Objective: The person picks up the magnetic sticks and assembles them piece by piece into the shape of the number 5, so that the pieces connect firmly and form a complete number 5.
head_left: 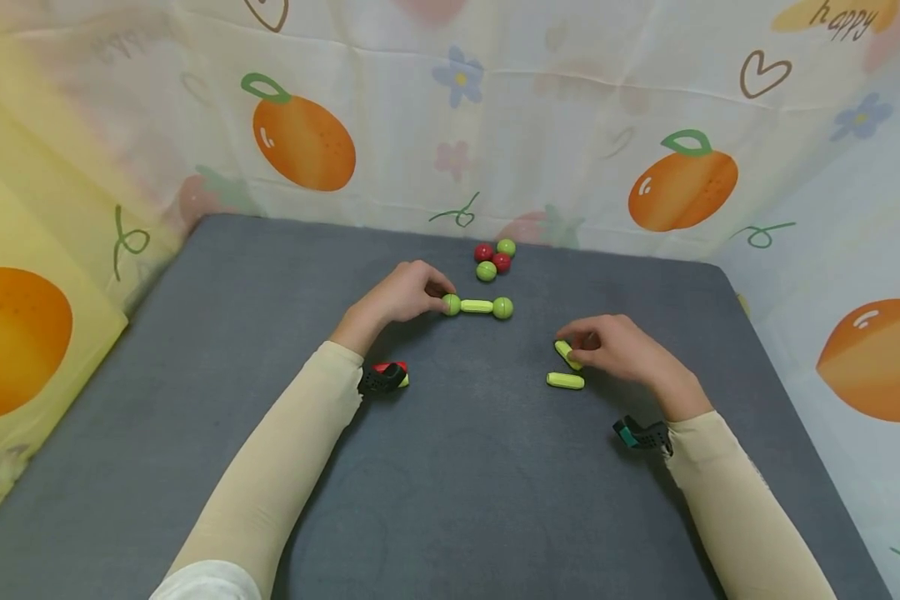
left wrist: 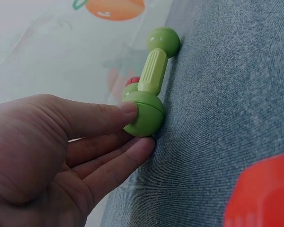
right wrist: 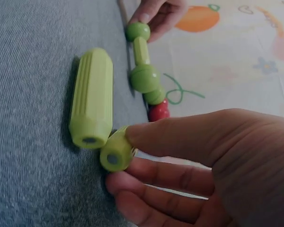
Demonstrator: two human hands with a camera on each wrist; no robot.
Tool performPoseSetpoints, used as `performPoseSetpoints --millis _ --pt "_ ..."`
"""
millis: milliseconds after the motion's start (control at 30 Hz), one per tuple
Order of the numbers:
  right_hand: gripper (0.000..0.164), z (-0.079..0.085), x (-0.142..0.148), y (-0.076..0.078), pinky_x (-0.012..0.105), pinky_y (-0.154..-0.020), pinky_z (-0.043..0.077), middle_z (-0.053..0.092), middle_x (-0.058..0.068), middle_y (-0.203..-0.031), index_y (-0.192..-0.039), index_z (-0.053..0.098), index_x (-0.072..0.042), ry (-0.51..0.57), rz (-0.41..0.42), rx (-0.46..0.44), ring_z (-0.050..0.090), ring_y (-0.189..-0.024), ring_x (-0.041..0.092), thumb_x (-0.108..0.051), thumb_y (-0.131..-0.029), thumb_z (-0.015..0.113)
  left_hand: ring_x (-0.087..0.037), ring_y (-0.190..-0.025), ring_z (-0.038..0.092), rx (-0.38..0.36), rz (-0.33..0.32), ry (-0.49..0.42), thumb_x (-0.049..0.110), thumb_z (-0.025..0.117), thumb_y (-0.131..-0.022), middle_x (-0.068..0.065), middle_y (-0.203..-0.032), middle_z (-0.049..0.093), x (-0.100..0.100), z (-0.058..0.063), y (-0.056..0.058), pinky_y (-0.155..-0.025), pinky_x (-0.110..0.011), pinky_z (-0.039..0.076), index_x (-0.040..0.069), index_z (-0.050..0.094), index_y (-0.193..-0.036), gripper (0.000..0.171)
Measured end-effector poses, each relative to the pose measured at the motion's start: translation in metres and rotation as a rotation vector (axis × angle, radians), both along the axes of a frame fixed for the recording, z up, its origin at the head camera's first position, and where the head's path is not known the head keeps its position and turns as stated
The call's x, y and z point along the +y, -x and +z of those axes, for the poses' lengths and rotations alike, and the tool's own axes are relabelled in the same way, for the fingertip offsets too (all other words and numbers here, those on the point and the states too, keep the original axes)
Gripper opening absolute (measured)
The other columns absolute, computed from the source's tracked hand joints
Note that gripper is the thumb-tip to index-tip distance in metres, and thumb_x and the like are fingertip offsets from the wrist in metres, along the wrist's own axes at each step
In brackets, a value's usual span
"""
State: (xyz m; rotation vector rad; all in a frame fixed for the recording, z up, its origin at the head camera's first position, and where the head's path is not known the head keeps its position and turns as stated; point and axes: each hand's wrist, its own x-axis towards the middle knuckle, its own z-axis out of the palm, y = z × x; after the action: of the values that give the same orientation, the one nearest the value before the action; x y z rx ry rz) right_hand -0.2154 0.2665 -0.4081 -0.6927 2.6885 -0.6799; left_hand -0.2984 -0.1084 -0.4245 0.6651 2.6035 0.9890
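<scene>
My left hand pinches the left green ball of a dumbbell shape: a yellow-green rod joins it to a second green ball. The shape lies on the grey table. On the right, my right hand holds another yellow-green rod between thumb and fingers, tilted and close over the cloth. A grey round spot shows on that rod's end in the right wrist view. Just nearer than it lies a loose yellow-green rod with a matching end.
Behind the dumbbell shape, red balls and green balls sit in a cluster. A red rod and a yellow-green one lie partly hidden by the left wrist's black strap. A fruit-printed curtain borders the table's back.
</scene>
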Motion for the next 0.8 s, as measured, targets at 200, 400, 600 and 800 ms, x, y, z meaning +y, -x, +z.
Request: performPoseSetpoints --millis 200,400,600,800 --pt "0.039 0.0001 0.0062 0.0011 0.041 -0.077 0.057 0.074 0.001 -0.106 -0.138 0.074 -0.009 0.035 0.007 -0.046 0.069 -0.088 0.015 -0.011 -0.099 0.080 -0.021 -0.112 0.072 -0.007 -0.002 -0.002 0.015 0.082 -0.100 -0.003 -0.119 0.079 -0.0004 -0.0006 -0.0004 -0.091 -0.040 0.059 0.010 0.081 -0.126 0.027" --pt "0.044 0.0039 0.0070 0.0014 0.041 -0.079 0.057 0.074 0.002 -0.109 -0.141 0.073 -0.008 0.023 0.033 -0.056 0.068 -0.091 0.016 -0.006 -0.098 0.081 -0.021 -0.112 0.072 -0.004 -0.002 0.003 0.015 0.082 -0.100 -0.003 -0.119 0.079 -0.0014 0.0012 -0.0006 -0.091 -0.039 0.059 0.009 0.081 -0.127 0.027" --pt "0.045 0.0006 0.0048 0.0023 0.041 -0.076 0.055 0.073 0.001 -0.105 -0.142 0.071 -0.005 0.016 0.019 -0.046 0.066 -0.089 0.017 -0.006 -0.098 0.079 -0.021 -0.112 0.072 -0.005 -0.009 0.010 0.015 0.082 -0.100 -0.004 -0.119 0.079 -0.0002 0.0019 0.0010 -0.091 -0.040 0.058 0.009 0.081 -0.127 0.027" --pt "0.046 -0.0030 0.0024 0.0027 0.041 -0.079 0.058 0.075 -0.001 -0.102 -0.140 0.072 -0.001 0.028 0.006 0.000 0.069 -0.090 0.015 -0.012 -0.097 0.084 -0.021 -0.112 0.072 -0.005 -0.011 0.011 0.015 0.082 -0.101 -0.004 -0.119 0.079 0.0000 0.0016 0.0006 -0.092 -0.040 0.058 0.009 0.081 -0.126 0.027"
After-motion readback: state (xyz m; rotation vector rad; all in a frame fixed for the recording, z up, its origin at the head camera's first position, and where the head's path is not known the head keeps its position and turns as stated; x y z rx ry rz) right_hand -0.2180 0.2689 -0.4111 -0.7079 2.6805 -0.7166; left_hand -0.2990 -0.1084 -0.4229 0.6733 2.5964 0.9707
